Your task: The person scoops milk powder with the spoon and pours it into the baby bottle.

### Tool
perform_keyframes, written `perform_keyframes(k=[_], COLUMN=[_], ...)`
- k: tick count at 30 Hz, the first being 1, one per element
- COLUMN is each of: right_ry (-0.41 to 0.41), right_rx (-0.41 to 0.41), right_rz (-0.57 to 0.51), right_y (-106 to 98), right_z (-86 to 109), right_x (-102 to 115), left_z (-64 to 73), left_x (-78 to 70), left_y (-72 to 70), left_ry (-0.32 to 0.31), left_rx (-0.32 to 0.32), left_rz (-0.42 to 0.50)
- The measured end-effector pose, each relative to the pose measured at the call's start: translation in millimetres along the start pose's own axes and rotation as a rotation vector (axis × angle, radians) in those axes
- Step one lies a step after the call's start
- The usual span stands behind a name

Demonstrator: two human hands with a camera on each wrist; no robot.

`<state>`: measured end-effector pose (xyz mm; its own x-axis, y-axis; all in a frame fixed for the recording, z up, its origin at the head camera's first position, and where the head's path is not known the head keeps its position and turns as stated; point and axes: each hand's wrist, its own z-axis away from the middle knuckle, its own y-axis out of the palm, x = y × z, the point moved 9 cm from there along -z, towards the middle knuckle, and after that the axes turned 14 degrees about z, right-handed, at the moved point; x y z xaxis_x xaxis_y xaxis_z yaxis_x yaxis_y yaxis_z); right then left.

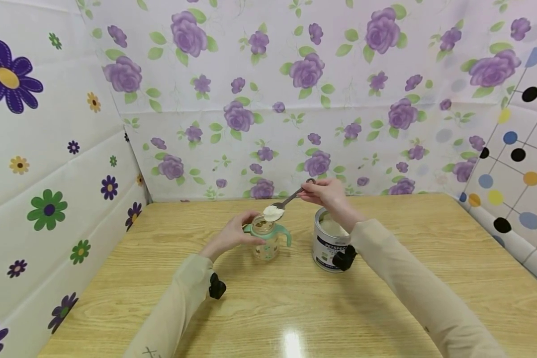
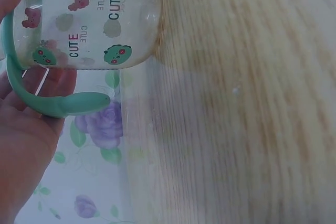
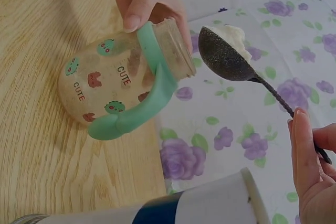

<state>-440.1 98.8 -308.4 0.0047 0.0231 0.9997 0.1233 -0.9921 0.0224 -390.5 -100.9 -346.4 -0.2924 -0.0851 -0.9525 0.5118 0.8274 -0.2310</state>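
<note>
A clear baby bottle (image 1: 266,247) with a green two-handled collar and printed cartoon faces stands uncapped on the table. My left hand (image 1: 235,233) grips it round the collar, thumb on the near side, as the right wrist view also shows. In my right hand (image 1: 326,195) a dark spoon (image 3: 227,59) is pinched by its thin handle. White powder (image 1: 273,213) heaps up in the spoon's bowl, which hangs just above the bottle's open mouth. Below my right wrist stands an open tin (image 1: 320,248) with pale powder inside, partly hidden by the sleeve.
The wooden table (image 1: 268,308) runs up to a flowered cloth (image 1: 239,117) hung behind it. More patterned cloth hangs at the left and right sides. The tin's white wall (image 3: 215,203) lies close below the right hand in the right wrist view.
</note>
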Motion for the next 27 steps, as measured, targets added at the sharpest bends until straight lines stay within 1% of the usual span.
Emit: perform_keyframes(k=[5, 8, 12, 18, 27], right_ry=[-0.003, -0.006, -0.023, -0.046, -0.059], right_rx=[0.009, 0.003, 0.002, 0.012, -0.007], right_rz=[0.024, 0.037, 0.065, 0.100, 0.133], right_y=[5.2, 7.7, 12.3, 19.2, 27.5], right_z=[-2.9, -3.2, -1.8, 0.6, -0.1], right_x=[-2.4, -2.0, 0.5, 1.7, -0.1], left_z=[-0.2, -1.1, -1.4, -0.6, -0.3], left_x=[0.5, 1.0, 2.6, 4.8, 2.5], left_y=[-0.6, -0.9, -2.4, -3.6, -3.8], left_ry=[0.001, -0.004, -0.027, -0.051, -0.033], left_rx=[-0.007, -0.013, -0.030, -0.039, -0.042], left_rz=[-0.008, -0.029, -0.042, -0.022, -0.034])
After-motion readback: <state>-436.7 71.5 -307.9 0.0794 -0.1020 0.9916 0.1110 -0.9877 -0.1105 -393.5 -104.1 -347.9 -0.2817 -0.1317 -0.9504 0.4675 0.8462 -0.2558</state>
